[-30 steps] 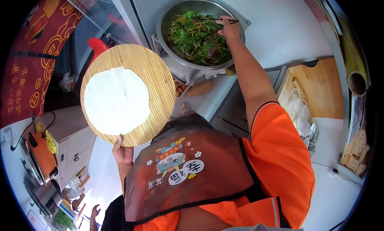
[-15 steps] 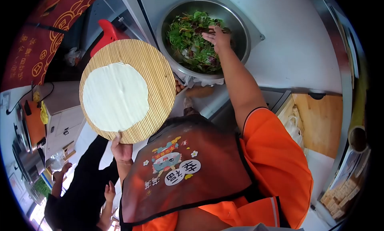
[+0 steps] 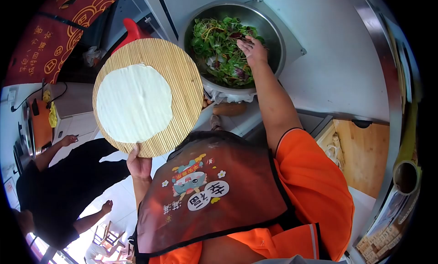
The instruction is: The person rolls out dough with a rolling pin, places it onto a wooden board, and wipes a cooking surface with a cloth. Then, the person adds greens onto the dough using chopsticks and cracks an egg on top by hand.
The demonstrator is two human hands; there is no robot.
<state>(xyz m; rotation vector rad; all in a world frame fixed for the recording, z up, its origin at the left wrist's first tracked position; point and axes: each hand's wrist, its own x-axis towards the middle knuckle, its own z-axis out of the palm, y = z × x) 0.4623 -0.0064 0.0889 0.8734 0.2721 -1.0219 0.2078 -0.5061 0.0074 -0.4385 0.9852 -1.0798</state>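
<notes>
– Background first?
– Pale floor (image 3: 122,196) lower left, red banner (image 3: 27,58) with gold lettering upper left.
– Main thing, and where?
– Round white sheet (image 3: 134,103). Lies flat on a round slatted board (image 3: 186,95), off-centre to the left, more bare slats on the right.
– Left hand (image 3: 139,165)?
– Clamps the board's near rim, thumb on top, other fingers mostly hidden below. Touches or nearly touches the sheet's edge; can't tell which.
– Right hand (image 3: 254,53)?
– Reaches over the leafy greens (image 3: 214,42) inside the wide steel bowl (image 3: 274,38). Fingers stretched out, slightly apart. Something dark (image 3: 237,36) beside them, too unclear to name; can't tell whether gripped.
– Board versus bowl?
– Side by side in view, board left, bowl right; can't tell about contact.
– Farther out?
– Red item (image 3: 132,30) partly behind the board. White plastic (image 3: 232,97) just under the bowl. Printed apron (image 3: 242,209) and orange sleeve (image 3: 315,172) closer in. Another person in black (image 3: 68,172) at far left, both hands well apart from the board. Wooden panel (image 3: 362,150) at right.
</notes>
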